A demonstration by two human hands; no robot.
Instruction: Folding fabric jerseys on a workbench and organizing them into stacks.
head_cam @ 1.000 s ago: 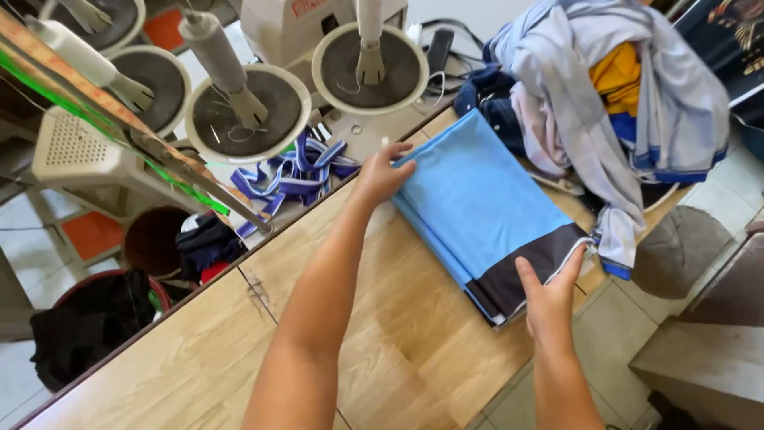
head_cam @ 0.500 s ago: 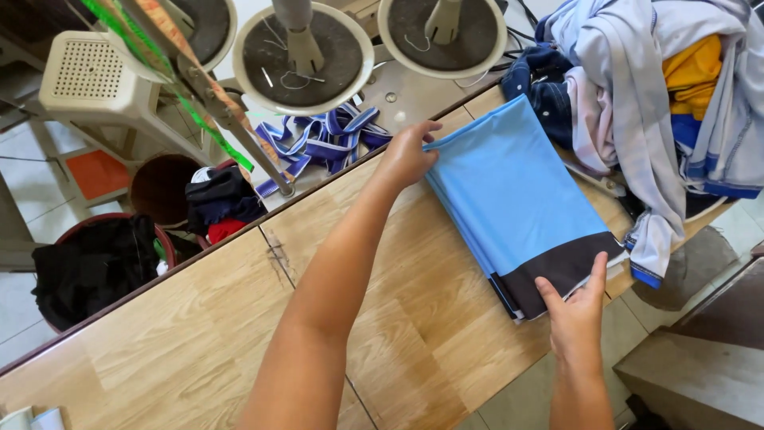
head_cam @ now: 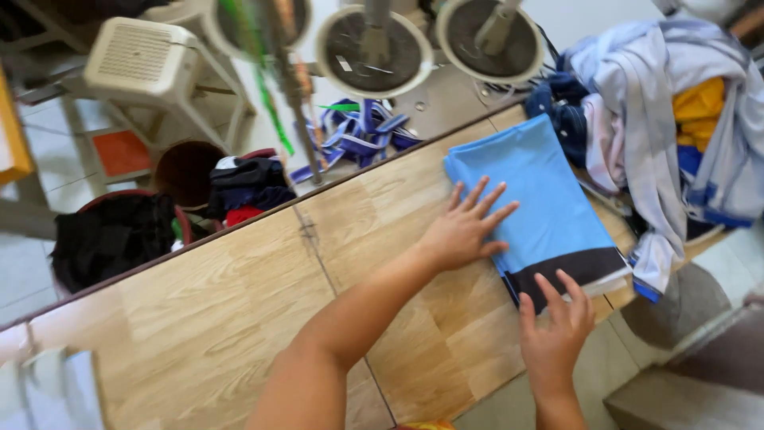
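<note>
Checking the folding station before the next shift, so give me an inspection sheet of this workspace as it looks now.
Surface: wooden table, light grain, with a seam across it.
Job's things: folded blue garment with a dark band, lying flat near the table's edge.
Clutter: heap of clothes beside it; blue and white straps behind the table.
Grippers: left hand flat on the garment's edge, fingers spread; right hand touching the dark band.
Cables: dark cords near the round discs, unclear.
Surroundings: plastic stool, tub of dark cloth, tiled floor.
</note>
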